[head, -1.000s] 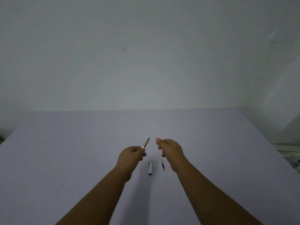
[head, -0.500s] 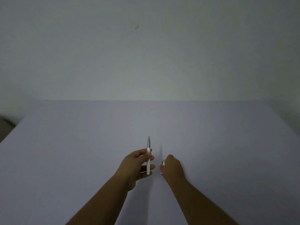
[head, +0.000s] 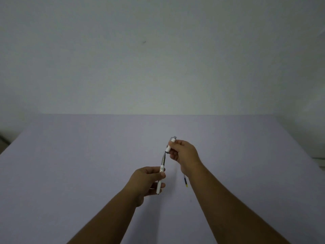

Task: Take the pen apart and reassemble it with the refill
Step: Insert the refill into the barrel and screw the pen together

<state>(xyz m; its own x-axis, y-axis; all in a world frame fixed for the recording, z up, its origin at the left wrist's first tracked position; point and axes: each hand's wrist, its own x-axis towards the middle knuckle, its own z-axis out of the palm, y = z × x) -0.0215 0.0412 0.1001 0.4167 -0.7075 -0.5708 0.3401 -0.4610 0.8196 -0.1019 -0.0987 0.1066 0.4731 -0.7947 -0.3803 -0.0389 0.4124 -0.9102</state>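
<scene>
My left hand grips a white pen body, held nearly upright with its grey pointed tip up. My right hand pinches a short white pen cap with a grey end, tilted, its open mouth just above the pen's tip. The two parts almost touch. A thin refill with a dark middle and a yellow end lies on the table under my right wrist, partly hidden by it.
A pale lilac table fills the lower half of the view, and a plain white wall stands behind its far edge. At the right edge some white objects lie beyond the table's corner.
My right hand picked the cap up from the table and raised it to the pen's tip. My left hand kept the pen body upright. The refill stays on the table.
</scene>
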